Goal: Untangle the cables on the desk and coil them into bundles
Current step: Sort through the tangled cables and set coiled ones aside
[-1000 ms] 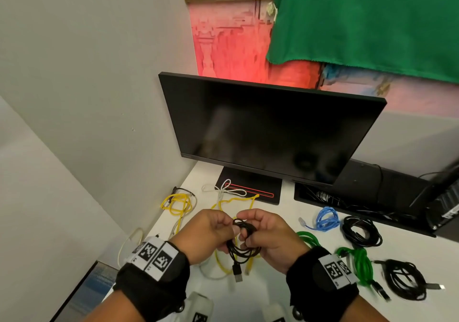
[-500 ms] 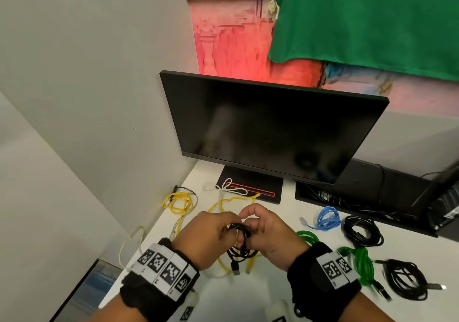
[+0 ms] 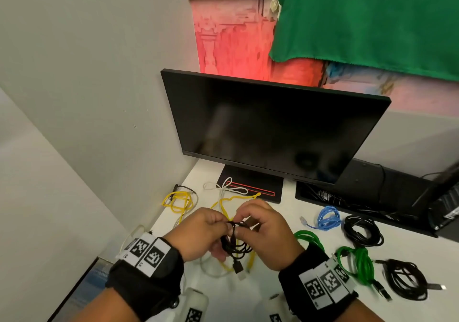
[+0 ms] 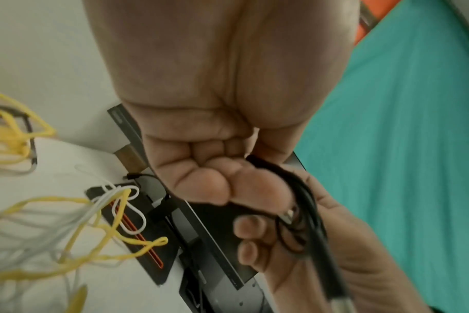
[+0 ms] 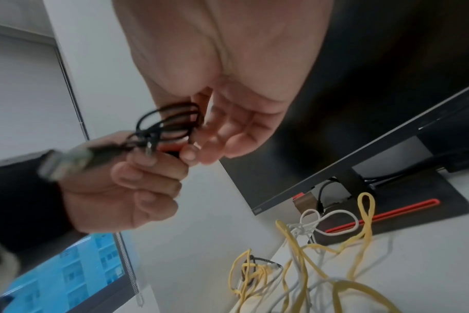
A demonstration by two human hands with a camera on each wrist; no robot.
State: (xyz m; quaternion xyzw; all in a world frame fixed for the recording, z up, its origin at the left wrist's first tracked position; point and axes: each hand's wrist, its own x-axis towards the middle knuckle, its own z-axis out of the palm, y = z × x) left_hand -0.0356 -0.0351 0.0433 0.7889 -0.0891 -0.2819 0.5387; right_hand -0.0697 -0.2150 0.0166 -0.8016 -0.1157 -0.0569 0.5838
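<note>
Cable first: a thin black cable [image 3: 234, 243], wound into a small coil, hangs in the air between both hands, above the white bench [image 3: 285, 212], with its USB plug [image 3: 238, 268] dangling below. The left hand [image 3: 198, 234] has its grip pinched on the top of the coil, fingers curled in tight; the left wrist view shows the strands running past the thumb. The right hand [image 3: 265, 234] grasps the same coil from the other side, thumb and fingertips [image 5: 190, 154] closed on the black strands. The two hands touch at the pinch.

Beneath them, on the bench, lies a loose yellow cable [image 3: 233, 201] crossed with a white cable [image 3: 229, 186], both trailing onto the black monitor base [image 3: 258, 184] with its red stripe. Further left, near the wall, sits a second yellow tangle [image 3: 178, 201].

Out to the right, bundles lie apart from one another: a blue cable [image 3: 327, 218], a black coil [image 3: 361, 231] just beside it, a green cable [image 3: 357, 264] stretching in front, and another black coil [image 3: 407, 280] at the far right with a plug sticking out.

Behind it all stands the dark monitor [image 3: 270, 128], a black tray [image 3: 367, 195] of wires to its right, and a green cloth [image 3: 372, 19] hanging on the wall above.
</note>
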